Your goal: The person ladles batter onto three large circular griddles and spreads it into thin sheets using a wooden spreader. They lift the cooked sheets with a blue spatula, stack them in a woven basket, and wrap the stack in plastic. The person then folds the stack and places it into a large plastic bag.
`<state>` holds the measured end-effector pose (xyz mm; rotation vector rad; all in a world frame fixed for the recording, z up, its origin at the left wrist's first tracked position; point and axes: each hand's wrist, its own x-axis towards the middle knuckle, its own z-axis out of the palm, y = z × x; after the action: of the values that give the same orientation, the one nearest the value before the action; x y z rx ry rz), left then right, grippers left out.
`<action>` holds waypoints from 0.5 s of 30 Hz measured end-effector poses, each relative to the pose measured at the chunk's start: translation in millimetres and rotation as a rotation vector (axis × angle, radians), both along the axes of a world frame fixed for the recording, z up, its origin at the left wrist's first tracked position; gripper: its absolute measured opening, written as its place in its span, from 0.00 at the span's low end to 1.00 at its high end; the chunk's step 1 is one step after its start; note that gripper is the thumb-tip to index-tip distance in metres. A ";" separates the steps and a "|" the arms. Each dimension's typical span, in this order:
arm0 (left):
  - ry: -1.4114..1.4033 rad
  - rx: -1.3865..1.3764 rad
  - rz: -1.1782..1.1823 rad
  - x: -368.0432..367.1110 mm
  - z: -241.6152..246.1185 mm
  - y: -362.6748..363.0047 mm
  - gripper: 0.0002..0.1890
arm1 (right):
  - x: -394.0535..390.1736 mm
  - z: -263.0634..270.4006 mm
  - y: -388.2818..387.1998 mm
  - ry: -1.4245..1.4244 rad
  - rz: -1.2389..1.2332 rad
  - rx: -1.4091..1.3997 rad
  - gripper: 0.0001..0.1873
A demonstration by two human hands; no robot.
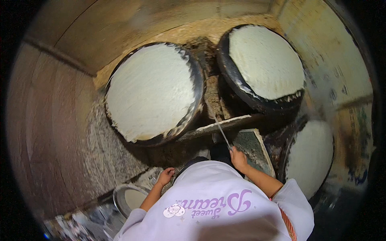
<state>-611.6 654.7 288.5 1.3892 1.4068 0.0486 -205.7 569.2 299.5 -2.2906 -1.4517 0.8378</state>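
My right hand (239,159) grips one end of a long thin stick or blade (222,131), which slants up and away between two large round griddles. A thin sheet of pale batter or dough covers most of the left griddle (199,81), its edges ragged and its dark rim bare on the right side. The right griddle (224,60) bears a similar pale sheet (267,61), with bare dark rim at its left and front. My left hand (166,176) hangs low by my body, fingers loosely curled, with nothing visible in it. Close by it stands a metal basin (118,197) of whitish liquid.
A third pale round sheet (310,158) lies on a dark round surface at my right. Beside my right hand is a greenish board (250,143) with a worn edge. Panels (45,120) wall in the left and back; a stained sheet (328,60) closes the right.
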 end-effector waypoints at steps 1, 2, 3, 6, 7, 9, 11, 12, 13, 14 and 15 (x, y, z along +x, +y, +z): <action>-0.071 -0.010 0.038 6.0 -7.6 -1.1 0.13 | 1.8 -7.3 -16.2 0.005 0.005 -0.002 0.11; -0.008 -0.018 -0.016 10.2 -12.8 -1.4 0.13 | 7.1 -14.8 -33.1 0.009 0.007 -0.004 0.11; 0.049 -0.032 -0.083 27.2 -8.3 -0.8 0.13 | 13.9 -21.5 -50.3 0.008 -0.004 -0.016 0.10; 0.021 -0.005 -0.187 66.1 -13.6 5.6 0.13 | 44.1 -25.1 -79.6 0.034 -0.138 -0.020 0.11; 0.002 0.003 -0.230 78.3 -17.4 4.7 0.13 | 49.4 -28.1 -98.3 0.048 -0.211 -0.011 0.12; 0.028 -0.048 -0.312 109.4 -28.1 -14.9 0.13 | 62.5 -39.0 -151.7 0.097 -0.473 0.043 0.10; 0.079 -0.098 -0.392 159.2 -32.4 -43.7 0.13 | 87.1 -62.6 -218.8 0.198 -0.720 0.062 0.10; 0.089 -0.127 -0.412 179.6 -38.3 -55.3 0.13 | 99.6 -82.6 -249.6 0.216 -0.782 0.071 0.12; 0.094 -0.152 -0.425 198.4 -46.5 -67.9 0.13 | 110.8 -92.0 -271.8 0.257 -0.883 0.102 0.12; 0.100 -0.179 -0.436 215.9 -55.3 -84.4 0.13 | 124.5 -102.3 -294.9 0.295 -0.982 0.131 0.12; 0.078 -0.194 -0.459 227.6 -65.9 -98.9 0.13 | 137.7 -108.5 -317.9 0.334 -1.083 0.160 0.12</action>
<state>-384.0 555.8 222.6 1.5285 1.0921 -0.4326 -68.0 251.3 190.9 -2.1894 -0.0359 0.6417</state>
